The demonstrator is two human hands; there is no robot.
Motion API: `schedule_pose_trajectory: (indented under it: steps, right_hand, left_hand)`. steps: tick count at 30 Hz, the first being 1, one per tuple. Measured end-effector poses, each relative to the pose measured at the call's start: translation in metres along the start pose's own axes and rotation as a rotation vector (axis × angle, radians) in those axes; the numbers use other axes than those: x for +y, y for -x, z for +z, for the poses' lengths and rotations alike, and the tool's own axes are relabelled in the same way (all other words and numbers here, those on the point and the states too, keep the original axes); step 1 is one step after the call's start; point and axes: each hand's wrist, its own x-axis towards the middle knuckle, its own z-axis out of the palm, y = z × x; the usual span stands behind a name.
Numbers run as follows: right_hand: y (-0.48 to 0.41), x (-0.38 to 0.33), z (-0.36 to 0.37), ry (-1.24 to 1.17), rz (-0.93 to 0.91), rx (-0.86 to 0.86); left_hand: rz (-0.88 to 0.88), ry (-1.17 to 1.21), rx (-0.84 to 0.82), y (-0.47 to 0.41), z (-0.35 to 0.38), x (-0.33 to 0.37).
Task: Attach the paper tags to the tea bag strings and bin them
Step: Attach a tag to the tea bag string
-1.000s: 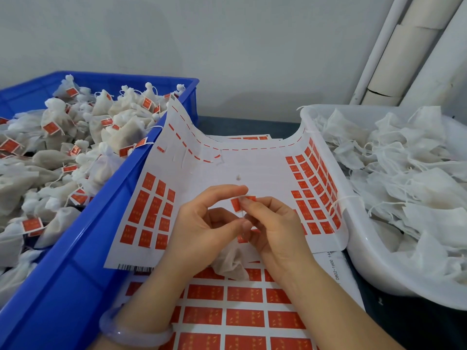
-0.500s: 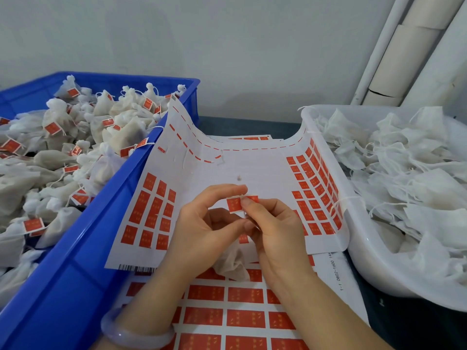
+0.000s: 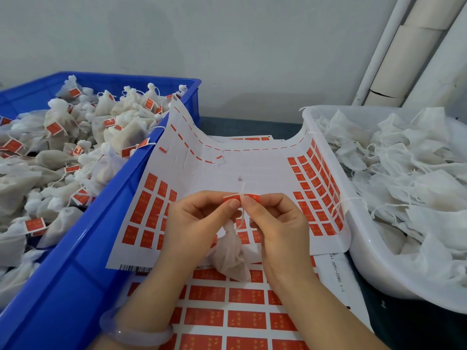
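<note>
The red paper tag (image 3: 253,198) is pinched at its ends by the left hand (image 3: 199,223) and right hand (image 3: 280,223), held close together, with the string (image 3: 243,189) laid across its middle — presumably for folding shut over it — while the tea bag (image 3: 231,258) is left dangling below, between the wrists.

blue bin (image 3: 83,248) 1 | white tub (image 3: 358,248) 1 | held tea bag (image 3: 231,256) 1

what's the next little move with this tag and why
Probably fold the orange tag shut over the string: left hand and right hand each pinch one end, the tag is spread open, the string crosses its middle, and the tea bag hangs below.
</note>
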Motion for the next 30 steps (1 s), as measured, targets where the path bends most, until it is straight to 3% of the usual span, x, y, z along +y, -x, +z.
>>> schedule_pose_trajectory:
  steps: [9, 18, 30]
  right_hand:
    - [-0.0006, -0.0023, -0.0008, 0.086, -0.020, -0.035]
    - [-0.0026, -0.0075, -0.0049, -0.056, 0.091, -0.296]
    - [-0.0022, -0.0069, -0.0051, -0.037, 0.092, -0.360]
  left_hand:
    - [0.038, 0.031, 0.002, 0.0004, 0.0002, -0.0006]
    - [-0.139, 0.237, -0.182, -0.0013, -0.0071, -0.0013]
    - [-0.137, 0.175, -0.188, -0.0011, -0.0064, 0.0012]
